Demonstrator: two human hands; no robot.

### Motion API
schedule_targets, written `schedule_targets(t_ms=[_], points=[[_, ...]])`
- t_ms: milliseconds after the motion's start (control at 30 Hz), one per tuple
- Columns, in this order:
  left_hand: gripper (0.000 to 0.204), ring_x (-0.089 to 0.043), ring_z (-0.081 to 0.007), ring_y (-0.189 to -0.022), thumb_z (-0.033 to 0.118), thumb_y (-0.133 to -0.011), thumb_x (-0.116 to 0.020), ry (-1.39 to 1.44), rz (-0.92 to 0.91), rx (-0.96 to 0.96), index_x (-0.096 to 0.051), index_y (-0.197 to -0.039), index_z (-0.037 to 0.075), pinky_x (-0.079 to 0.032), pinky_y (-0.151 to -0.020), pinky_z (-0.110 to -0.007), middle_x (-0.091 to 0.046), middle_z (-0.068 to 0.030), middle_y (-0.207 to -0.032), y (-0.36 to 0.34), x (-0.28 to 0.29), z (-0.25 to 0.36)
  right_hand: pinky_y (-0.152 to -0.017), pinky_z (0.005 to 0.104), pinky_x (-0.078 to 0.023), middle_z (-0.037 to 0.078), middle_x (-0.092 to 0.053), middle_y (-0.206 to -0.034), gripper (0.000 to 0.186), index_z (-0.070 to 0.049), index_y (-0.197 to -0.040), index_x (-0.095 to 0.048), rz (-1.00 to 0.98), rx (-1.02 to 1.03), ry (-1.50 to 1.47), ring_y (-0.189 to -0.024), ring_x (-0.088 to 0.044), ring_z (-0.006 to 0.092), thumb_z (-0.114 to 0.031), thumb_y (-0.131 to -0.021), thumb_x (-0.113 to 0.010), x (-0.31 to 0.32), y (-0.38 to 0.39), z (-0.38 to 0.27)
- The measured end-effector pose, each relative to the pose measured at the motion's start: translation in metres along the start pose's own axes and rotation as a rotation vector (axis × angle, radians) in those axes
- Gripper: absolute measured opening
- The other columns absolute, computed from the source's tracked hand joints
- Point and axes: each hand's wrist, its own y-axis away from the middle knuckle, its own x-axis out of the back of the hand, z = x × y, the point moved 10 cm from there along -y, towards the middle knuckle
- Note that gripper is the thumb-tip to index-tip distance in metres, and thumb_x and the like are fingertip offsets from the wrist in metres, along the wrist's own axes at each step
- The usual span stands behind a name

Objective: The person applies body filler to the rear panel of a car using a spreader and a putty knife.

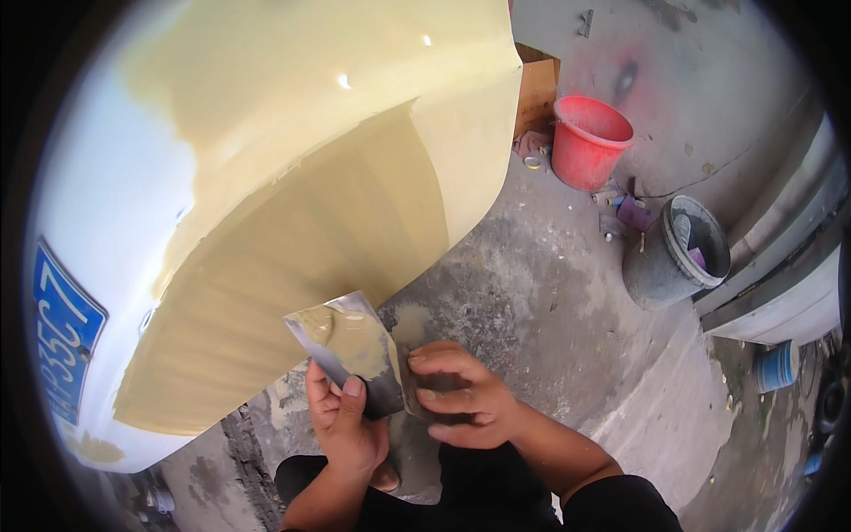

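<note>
My left hand (344, 426) grips a flat grey putty board (383, 396) from its near edge, thumb on top. Tan body filler (359, 348) is smeared across the board, thicker toward the far left corner. Close against the board's right edge, my right hand (470, 401) has its fingers bent around a thin, dark putty spreader (411, 392), seen nearly edge-on. Beyond both hands curves a white and cream car bumper (474, 168). A broad patch of darker tan filler (292, 266) with streaks covers its lower part.
A blue licence plate (66, 332) is on the car at far left. A red bucket (589, 146) and a grey bucket (651, 266) stand on the stained concrete floor (532, 266). Car panels (789, 301) lean at right, near a blue can (776, 367). Small litter lies around the buckets.
</note>
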Motion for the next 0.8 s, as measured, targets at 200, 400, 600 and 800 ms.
schedule_targets(t_ms=[200, 400, 600, 800], points=[[0.051, -0.053, -0.0209, -0.119, 0.002, -0.092, -0.055, -0.037, -0.075, -0.143, -0.036, -0.139, 0.005, -0.04, -0.104, -0.04, -0.056, -0.0103, -0.128, -0.001, -0.006, 0.03, -0.1, 0.0496, -0.037, 0.016, -0.047, -0.137, 0.056, -0.01, -0.129, -0.059, -0.052, -0.101, 0.816, -0.118, -0.046, 0.039, -0.005, -0.074, -0.066, 0.035, -0.021, 0.02], [0.051, -0.056, -0.019, -0.113, 0.002, -0.093, -0.057, -0.079, -0.023, -0.173, -0.035, -0.138, -0.001, -0.041, -0.102, -0.037, -0.06, -0.012, -0.122, -0.006, 0.006, 0.038, -0.102, 0.049, -0.034, 0.018, -0.043, -0.139, 0.057, -0.01, -0.136, -0.051, 0.32, -0.226, 1.239, -0.119, -0.04, 0.0428, -0.012, -0.08, -0.059, 0.099, -0.128, -0.015], [0.05, -0.057, -0.0192, -0.112, 0.003, -0.092, -0.057, -0.07, -0.017, -0.214, -0.036, -0.138, -0.001, -0.041, -0.102, -0.037, -0.06, -0.0121, -0.122, -0.004, 0.009, 0.046, -0.099, 0.0493, -0.038, 0.02, -0.044, -0.136, 0.055, -0.01, -0.135, -0.053, 0.312, -0.313, 1.272, -0.115, -0.041, 0.0429, -0.015, -0.08, -0.058, 0.071, -0.153, -0.007], [0.052, -0.056, -0.0204, -0.115, 0.002, -0.092, -0.056, -0.058, -0.024, -0.207, -0.034, -0.139, -0.001, -0.04, -0.103, -0.038, -0.058, -0.0132, -0.125, -0.005, 0.01, 0.045, -0.096, 0.0505, -0.039, 0.02, -0.044, -0.135, 0.057, -0.009, -0.134, -0.053, 0.134, -0.241, 1.226, -0.111, -0.042, 0.0432, -0.015, -0.078, -0.06, 0.011, -0.144, -0.014]])
